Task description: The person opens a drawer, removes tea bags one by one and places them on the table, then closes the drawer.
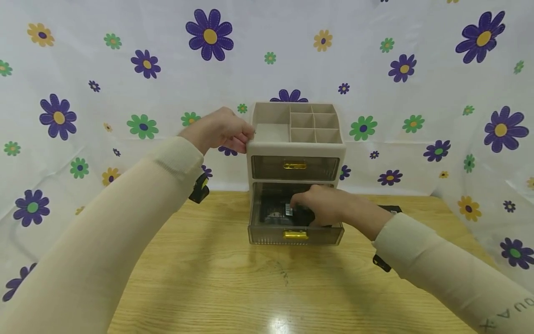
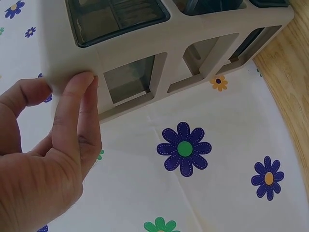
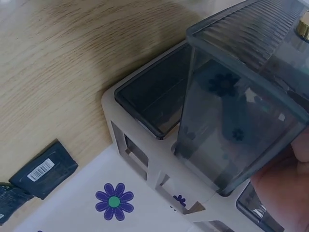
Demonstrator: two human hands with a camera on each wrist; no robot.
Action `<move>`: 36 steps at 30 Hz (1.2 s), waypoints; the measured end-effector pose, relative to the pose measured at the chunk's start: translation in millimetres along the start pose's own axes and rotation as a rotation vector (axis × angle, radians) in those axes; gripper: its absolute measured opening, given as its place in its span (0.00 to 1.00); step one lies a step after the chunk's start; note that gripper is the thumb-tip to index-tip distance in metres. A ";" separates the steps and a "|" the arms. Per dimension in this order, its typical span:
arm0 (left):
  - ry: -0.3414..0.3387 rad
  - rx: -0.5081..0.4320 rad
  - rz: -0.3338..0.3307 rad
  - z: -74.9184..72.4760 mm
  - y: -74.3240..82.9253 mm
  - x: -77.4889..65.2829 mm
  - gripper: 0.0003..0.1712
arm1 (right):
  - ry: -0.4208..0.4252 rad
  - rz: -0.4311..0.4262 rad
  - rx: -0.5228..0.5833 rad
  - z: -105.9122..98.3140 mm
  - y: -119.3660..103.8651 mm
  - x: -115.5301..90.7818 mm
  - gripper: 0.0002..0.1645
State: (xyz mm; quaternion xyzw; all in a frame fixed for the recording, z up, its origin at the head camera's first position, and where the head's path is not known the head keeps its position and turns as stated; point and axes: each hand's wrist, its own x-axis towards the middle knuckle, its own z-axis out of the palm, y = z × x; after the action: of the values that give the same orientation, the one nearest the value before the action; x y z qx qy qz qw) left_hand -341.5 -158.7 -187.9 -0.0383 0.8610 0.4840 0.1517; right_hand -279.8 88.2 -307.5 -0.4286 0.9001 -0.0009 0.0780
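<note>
A beige desktop drawer organizer [image 1: 296,149] stands on the table, one smoky see-through drawer [image 1: 271,235] pulled out below a closed upper drawer [image 1: 267,168]. My left hand [image 1: 233,130] holds the organizer's top left corner; in the left wrist view its bent fingers [image 2: 72,111] press against the beige side. My right hand [image 1: 323,204] reaches down into the pulled-out drawer, thumb and fingers around a black packet [image 1: 303,216]. A white barcode label [image 1: 289,209] shows beside the fingertips. The right wrist view hides those fingertips behind the drawer wall [image 3: 231,125].
Black packets [image 3: 44,169] lie on the table right of the organizer, partly behind my right forearm in the head view. Divided compartments [image 1: 314,121] form the organizer's top. A flowered cloth [image 1: 167,102] hangs behind the wooden table [image 1: 233,283].
</note>
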 end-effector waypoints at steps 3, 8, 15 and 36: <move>0.003 0.003 0.000 0.8 0.4 1.2 0.21 | 0.024 -0.023 0.046 0.3 2.6 -2.6 0.35; 0.007 0.001 -0.008 1.2 0.4 1.7 0.20 | 0.069 -0.054 0.080 -1.8 4.2 -7.1 0.35; 0.004 0.026 -0.001 0.2 0.4 1.4 0.20 | 0.164 -0.029 0.082 -24.0 3.5 -20.7 0.35; -0.004 0.065 0.007 0.6 0.9 3.5 0.20 | 0.351 0.134 0.051 -46.2 53.0 -104.1 0.36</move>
State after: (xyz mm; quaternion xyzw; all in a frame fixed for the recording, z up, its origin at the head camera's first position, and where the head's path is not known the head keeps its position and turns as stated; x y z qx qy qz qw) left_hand -344.9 -157.5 -188.6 -0.0293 0.8762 0.4562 0.1527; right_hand -262.6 199.1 -250.9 -0.3591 0.9260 -0.0935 -0.0696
